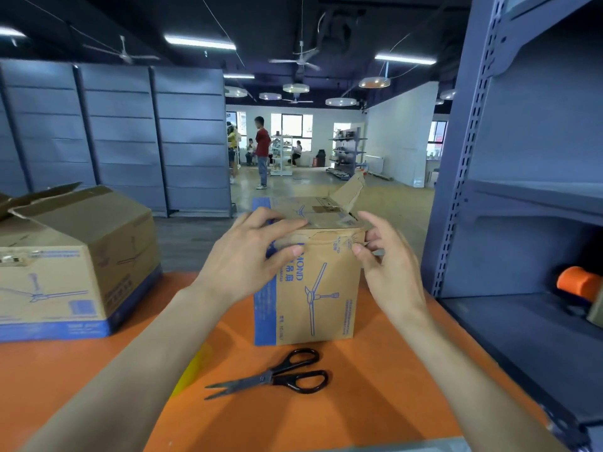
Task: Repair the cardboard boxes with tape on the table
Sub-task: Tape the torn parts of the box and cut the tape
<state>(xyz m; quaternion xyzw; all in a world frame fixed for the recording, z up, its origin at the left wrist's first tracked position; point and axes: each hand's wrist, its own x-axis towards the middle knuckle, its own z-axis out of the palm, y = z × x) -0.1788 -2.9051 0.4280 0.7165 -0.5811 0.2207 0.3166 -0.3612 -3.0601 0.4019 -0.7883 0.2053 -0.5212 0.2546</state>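
A small upright cardboard box [321,298] with a blue fan print stands on the orange table [375,402]; one top flap sticks up at its far right. My left hand [248,256] lies over the top front edge, fingers straight on the lid and thumb pressing the front face. My right hand [388,265] is at the upper right corner, where thumb and fingers pinch what looks like the end of a clear tape strip [375,251]. Torn cardboard shows along the top front edge between my hands.
Black scissors [277,375] lie open on the table just in front of the box. A larger cardboard box [75,256] with loose flaps sits at the left. An orange tape dispenser [577,283] rests on the grey shelf [522,324] at the right. People stand far behind.
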